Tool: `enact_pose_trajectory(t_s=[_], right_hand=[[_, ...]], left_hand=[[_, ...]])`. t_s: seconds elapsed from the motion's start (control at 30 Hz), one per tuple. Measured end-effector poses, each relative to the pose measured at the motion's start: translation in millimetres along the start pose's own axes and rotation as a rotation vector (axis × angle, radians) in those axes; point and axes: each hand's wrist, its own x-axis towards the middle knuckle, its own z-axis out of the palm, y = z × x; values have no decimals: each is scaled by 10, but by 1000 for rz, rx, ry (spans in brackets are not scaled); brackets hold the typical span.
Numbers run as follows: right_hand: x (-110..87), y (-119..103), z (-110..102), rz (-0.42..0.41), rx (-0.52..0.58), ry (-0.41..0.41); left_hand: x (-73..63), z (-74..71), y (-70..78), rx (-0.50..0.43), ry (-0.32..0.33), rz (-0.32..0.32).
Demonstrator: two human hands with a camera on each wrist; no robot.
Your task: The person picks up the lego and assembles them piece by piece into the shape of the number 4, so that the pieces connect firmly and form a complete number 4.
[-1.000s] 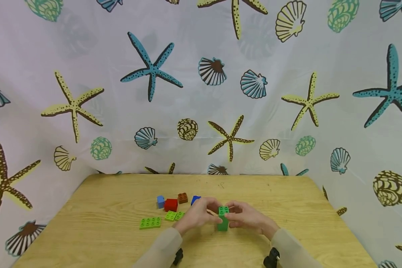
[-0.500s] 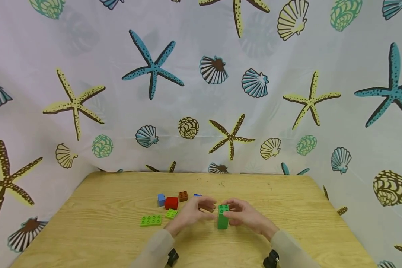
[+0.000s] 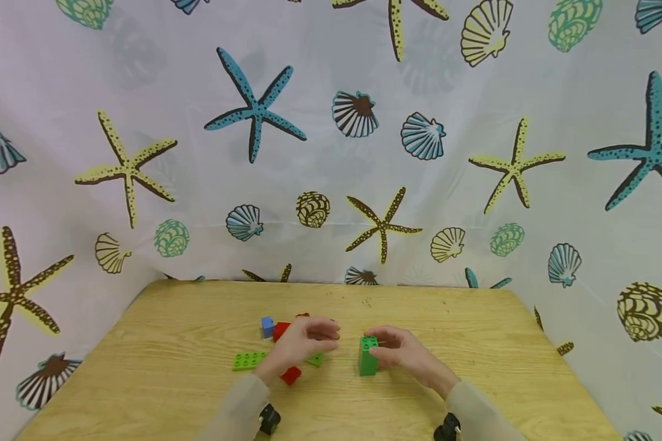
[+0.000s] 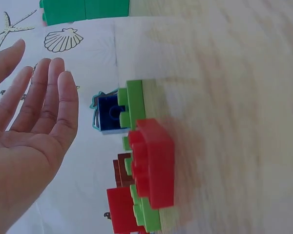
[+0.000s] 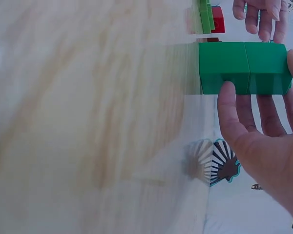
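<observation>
Two green bricks are stacked into an upright tower (image 3: pixel 367 361) on the table. My right hand (image 3: pixel 410 357) holds it from the right, thumb on the near side and fingers behind, as the right wrist view of the tower (image 5: pixel 246 68) also shows. To the left of the tower and apart from it, my left hand (image 3: pixel 298 346) hovers above loose bricks with nothing in its fingers, which are gently bent. Below that hand lie a red brick (image 3: pixel 290 375) and a lime brick (image 3: pixel 314 360). A dark blue brick (image 4: pixel 112 112) shows in the left wrist view.
Further left stand a long lime brick (image 3: pixel 248 360), a light blue brick (image 3: pixel 267 327) and another red brick (image 3: pixel 280 331). A brown brick (image 4: pixel 123 170) is mostly hidden by my left hand in the head view. A patterned cloth (image 3: pixel 331 153) hangs behind the wooden table (image 3: pixel 463 331).
My left hand has let go of the green tower and moved left over the loose bricks. The right hand stays on the tower, which stands in place.
</observation>
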Motion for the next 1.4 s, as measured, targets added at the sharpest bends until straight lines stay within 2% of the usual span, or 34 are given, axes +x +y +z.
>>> enact_pose_trajectory(t_s=[0.13, 0.4, 0.57, 0.7, 0.87, 1.1, 1.4], right_hand=[[-6, 1, -6, 8, 30, 8], [-23, -15, -16, 44, 59, 24], [-29, -53, -8, 57, 54, 25], [-34, -62, -9, 66, 52, 28], [-24, -41, -13, 71, 59, 23], [-16, -11, -5, 91, 80, 16], [-15, -41, -10, 89, 78, 17]], left_hand=[[-37, -69, 2, -13, 19, -24], [-93, -206, -82, 42, -8, -62], [-123, -306, -145, 70, -8, -43], [-118, -352, -181, 107, -49, -23], [-65, -383, -210, 195, -101, -38], [17, -361, -244, 337, -141, -111], [76, -337, -211, 396, -167, -133]])
